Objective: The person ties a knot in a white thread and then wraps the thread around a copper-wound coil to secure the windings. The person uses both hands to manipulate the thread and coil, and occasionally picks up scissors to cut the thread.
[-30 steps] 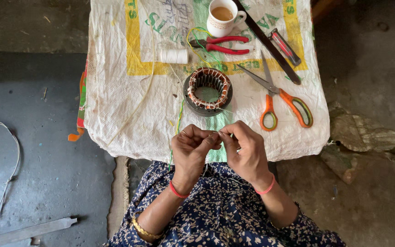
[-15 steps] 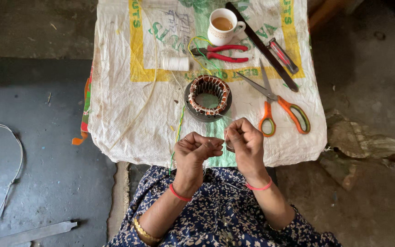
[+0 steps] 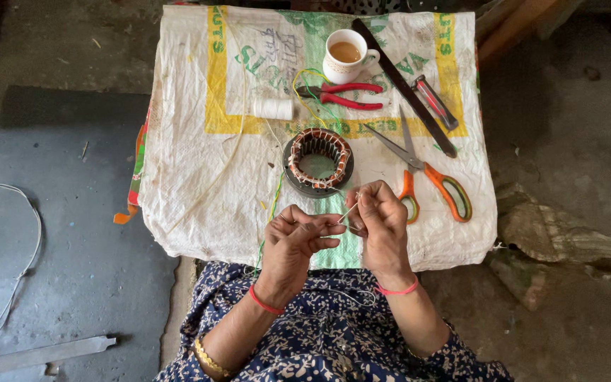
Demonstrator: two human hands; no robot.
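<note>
While your hands are busy up front, the only real container on the table is the white cup (image 3: pixel 346 55) at the far edge, and it's got brown tea in it, pretty close to full. Right beside it sit the red pliers (image 3: pixel 344 96) with some yellow and green wire (image 3: pixel 310 83) looped around them.

Your left hand (image 3: pixel 295 237) and right hand (image 3: pixel 378 223) are both bunched up tight, fingertips pinched narrow on a thin thread (image 3: pixel 348 213) stretched between them, just in front of the stator ring (image 3: pixel 318 161) with its copper windings. That ring sits on the white sack cloth (image 3: pixel 199 177), a white spool (image 3: pixel 272 108) behind it, orange scissors (image 3: pixel 433 180) to its right, then a dark flat bar (image 3: pixel 404 88) and a small red-handled tool (image 3: pixel 434 101).

Compared with half a second back, your hands have pulled a little apart, so the thread shows as a short slanted line now. The cup and tools haven't budged.
</note>
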